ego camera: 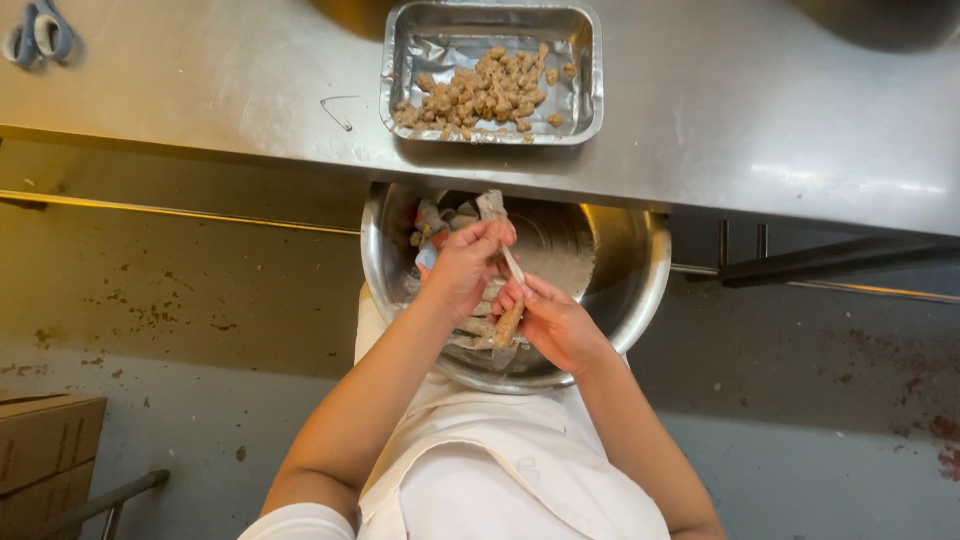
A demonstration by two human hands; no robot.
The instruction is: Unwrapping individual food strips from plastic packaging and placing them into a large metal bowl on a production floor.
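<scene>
The left hand [462, 268] is closed in a pinch on the upper end of a thin clear wrapper [510, 262], while the right hand [556, 322] grips a tan sausage-like stick [508, 325] at its lower end, thumb and fingers wrapped around it. Both hands meet over a large round steel bowl [640, 270], which sits in the person's lap against a white apron [500, 470]. Inside the bowl, under the left hand, lie crumpled wrappers [440, 215] and more pale sticks. Just beyond the bowl's far rim runs a stainless steel counter [750, 110], and on it, directly above the bowl, stands a rectangular foil tray [590, 80] holding small brown chunks [485, 92]. Far left of the tray, at the counter's corner, rest blue-handled scissors [38, 32]. Down left of the bowl, a cardboard box [45, 445] stands on the floor.
</scene>
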